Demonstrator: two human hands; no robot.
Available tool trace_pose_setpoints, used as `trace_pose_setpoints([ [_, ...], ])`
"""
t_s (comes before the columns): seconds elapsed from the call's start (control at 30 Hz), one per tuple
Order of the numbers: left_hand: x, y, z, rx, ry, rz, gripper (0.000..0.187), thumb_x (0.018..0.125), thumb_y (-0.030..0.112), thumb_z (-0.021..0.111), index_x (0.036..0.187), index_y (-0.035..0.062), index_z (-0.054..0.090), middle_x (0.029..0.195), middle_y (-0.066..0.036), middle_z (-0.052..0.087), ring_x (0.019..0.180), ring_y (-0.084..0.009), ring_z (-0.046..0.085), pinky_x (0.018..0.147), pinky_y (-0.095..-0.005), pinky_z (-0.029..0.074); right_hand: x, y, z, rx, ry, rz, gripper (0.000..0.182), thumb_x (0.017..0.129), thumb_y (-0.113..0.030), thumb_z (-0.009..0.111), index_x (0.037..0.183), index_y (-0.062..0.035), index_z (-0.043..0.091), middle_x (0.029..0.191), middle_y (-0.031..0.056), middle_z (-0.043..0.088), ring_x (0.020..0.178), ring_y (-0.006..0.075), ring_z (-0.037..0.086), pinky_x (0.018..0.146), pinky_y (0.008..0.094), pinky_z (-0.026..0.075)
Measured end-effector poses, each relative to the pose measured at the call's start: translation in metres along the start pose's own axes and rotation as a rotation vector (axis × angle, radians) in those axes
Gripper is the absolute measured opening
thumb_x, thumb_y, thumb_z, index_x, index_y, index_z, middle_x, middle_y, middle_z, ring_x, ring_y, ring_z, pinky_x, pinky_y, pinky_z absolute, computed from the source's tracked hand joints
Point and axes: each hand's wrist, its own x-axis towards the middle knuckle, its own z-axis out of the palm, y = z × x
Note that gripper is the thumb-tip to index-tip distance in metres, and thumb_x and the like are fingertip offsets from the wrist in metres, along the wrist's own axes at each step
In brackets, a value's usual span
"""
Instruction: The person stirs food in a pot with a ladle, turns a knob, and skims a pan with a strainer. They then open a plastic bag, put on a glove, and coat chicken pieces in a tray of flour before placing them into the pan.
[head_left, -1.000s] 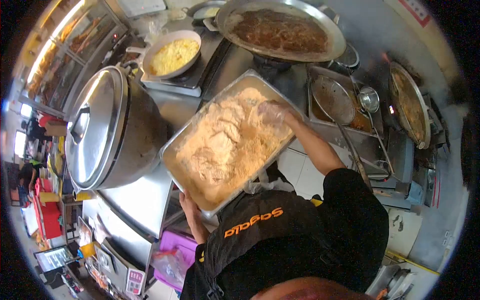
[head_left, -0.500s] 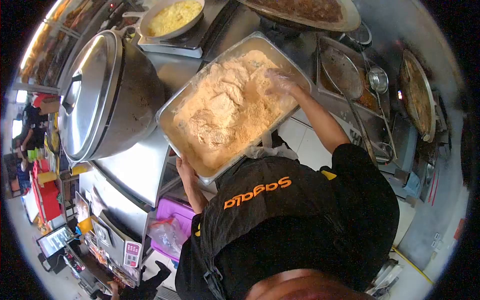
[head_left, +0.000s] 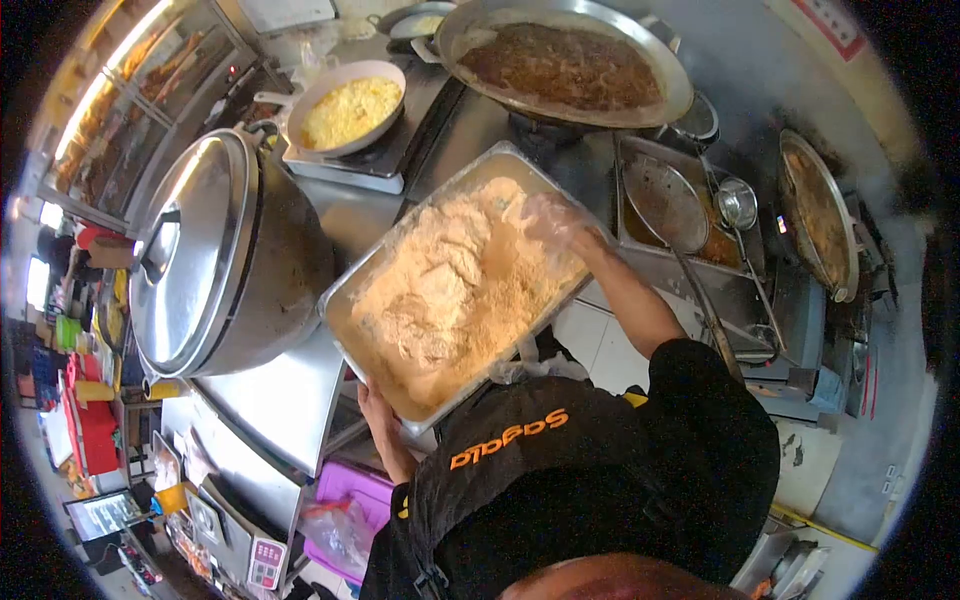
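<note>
A rectangular metal tray (head_left: pixel 335 345) holds orange-beige flour with coated lumps (head_left: pixel 445 280) heaped in its middle. My left hand (head_left: pixel 380 418) grips the tray's near left edge, its fingers partly hidden by the rim. Over the right end of the tray, my right hand (head_left: pixel 556 226) is at the flour, dusted with it and blurred. Whether its fingers are apart or closed, and whether they hold anything, cannot be made out.
A big lidded pot (head_left: pixel 285 260) stands left of the tray. Beyond it sit a pan of yellow food (head_left: pixel 350 112) and a wide wok of dark oil (head_left: pixel 560 65). Strainers (head_left: pixel 738 204) and another wok (head_left: pixel 815 215) are at right. A purple bin (head_left: pixel 350 490) is below left.
The view has tilted, so the tray, pot and woks appear lower and more of the far wok shows. My right hand stays over the tray's right end, my left at its edge.
</note>
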Motion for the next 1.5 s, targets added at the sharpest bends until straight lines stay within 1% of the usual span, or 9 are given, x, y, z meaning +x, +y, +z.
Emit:
trace_pose_setpoints([
  [0.17, 0.005, -0.006, -0.005, 0.002, 0.004, 0.009, 0.026, 0.092, 0.017, 0.038, 0.110, -0.0001, 0.045, 0.097, -0.010, 0.056, 0.083, -0.0188, 0.056, 0.067, -0.0292, 0.047, 0.008, -0.032, -0.016, -0.177, -0.160, -0.007, 0.034, 0.059, -0.017, 0.062, 0.091, -0.0062, 0.060, 0.090, 0.0150, 0.059, 0.082, 0.0283, 0.057, 0.073, 0.0341, 0.046],
  [0.3, -0.002, 0.003, 0.001, -0.052, -0.005, 0.005, 0.028, 0.092, 0.018, 0.039, 0.112, -0.0006, 0.044, 0.099, -0.011, 0.055, 0.085, -0.0198, 0.056, 0.068, -0.0296, 0.047, 0.027, 0.014, -0.004, 0.156, -0.209, -0.222, 0.038, 0.058, -0.019, 0.065, 0.093, -0.0063, 0.061, 0.090, 0.0149, 0.059, 0.083, 0.0269, 0.057, 0.072, 0.0335, 0.046],
  [0.37, 0.005, -0.005, -0.001, -0.074, -0.002, 0.032, 0.028, 0.092, 0.019, 0.040, 0.112, -0.0006, 0.044, 0.100, -0.012, 0.055, 0.086, -0.0206, 0.056, 0.069, -0.0300, 0.048, 0.038, -0.025, -0.041, -0.192, -0.416, -0.035, 0.039, 0.057, -0.019, 0.068, 0.094, -0.0065, 0.061, 0.087, 0.0144, 0.059, 0.084, 0.0257, 0.057, 0.072, 0.0329, 0.046],
  [0.53, 0.008, -0.005, -0.003, -0.018, 0.011, 0.041, 0.029, 0.092, 0.019, 0.040, 0.111, -0.0012, 0.043, 0.102, -0.013, 0.054, 0.088, -0.0218, 0.056, 0.071, -0.0317, 0.048, 0.048, -0.059, -0.125, 0.365, -0.336, -0.411, 0.036, 0.062, -0.012, 0.075, 0.094, -0.0088, 0.059, 0.093, 0.0064, 0.056, 0.088, 0.0189, 0.054, 0.077, 0.0349, 0.046],
  [0.67, 0.003, -0.004, -0.003, -0.030, -0.002, 0.039, 0.028, 0.092, 0.019, 0.040, 0.111, -0.0011, 0.043, 0.102, -0.013, 0.054, 0.087, -0.0215, 0.056, 0.071, -0.0317, 0.047, 0.073, -0.083, -0.202, 0.078, -0.218, -0.546, 0.033, 0.066, -0.015, 0.072, 0.095, -0.0101, 0.058, 0.097, 0.0047, 0.056, 0.092, 0.0176, 0.053, 0.078, 0.0327, 0.045],
  [0.93, 0.006, -0.014, -0.007, -0.063, 0.006, 0.040, 0.029, 0.091, 0.022, 0.042, 0.109, -0.0003, 0.045, 0.099, -0.012, 0.055, 0.086, -0.0198, 0.056, 0.070, -0.0306, 0.047, 0.171, -0.094, -0.254, -0.282, -0.084, -0.101, 0.031, 0.064, -0.026, 0.066, 0.087, -0.0056, 0.061, 0.080, 0.0102, 0.061, 0.071, 0.0224, 0.056, 0.066, 0.0341, 0.047],
  [1.07, 0.000, -0.001, -0.002, 0.011, 0.040, 0.011, 0.028, 0.091, 0.021, 0.043, 0.108, -0.0002, 0.047, 0.098, -0.010, 0.056, 0.084, -0.0182, 0.056, 0.070, -0.0293, 0.047, 0.312, 0.024, -0.196, -0.517, -0.019, -0.106, 0.019, 0.061, -0.020, 0.064, 0.067, -0.0024, 0.062, 0.057, 0.0102, 0.056, 0.053, 0.0196, 0.051, 0.050, 0.0363, 0.043],
  [1.17, 0.004, -0.009, -0.003, -0.022, 0.085, 0.032, 0.027, 0.091, 0.021, 0.043, 0.107, -0.0003, 0.048, 0.098, -0.009, 0.056, 0.082, -0.0165, 0.055, 0.071, -0.0285, 0.046, 0.372, 0.077, -0.168, -0.331, -0.118, -0.013, 0.036, 0.051, -0.027, 0.072, 0.077, -0.0030, 0.066, 0.075, 0.0128, 0.064, 0.065, 0.0242, 0.061, 0.062, 0.0363, 0.050],
  [1.5, 0.007, -0.030, -0.016, 0.028, 0.119, 0.055, 0.031, 0.091, 0.023, 0.043, 0.108, -0.0020, 0.050, 0.100, -0.009, 0.055, 0.086, -0.0166, 0.053, 0.073, -0.0282, 0.044, 0.382, 0.067, -0.158, -0.635, 0.029, 0.103, 0.032, 0.062, -0.030, 0.064, 0.078, -0.0023, 0.065, 0.076, 0.0146, 0.063, 0.067, 0.0250, 0.060, 0.064, 0.0385, 0.048],
])
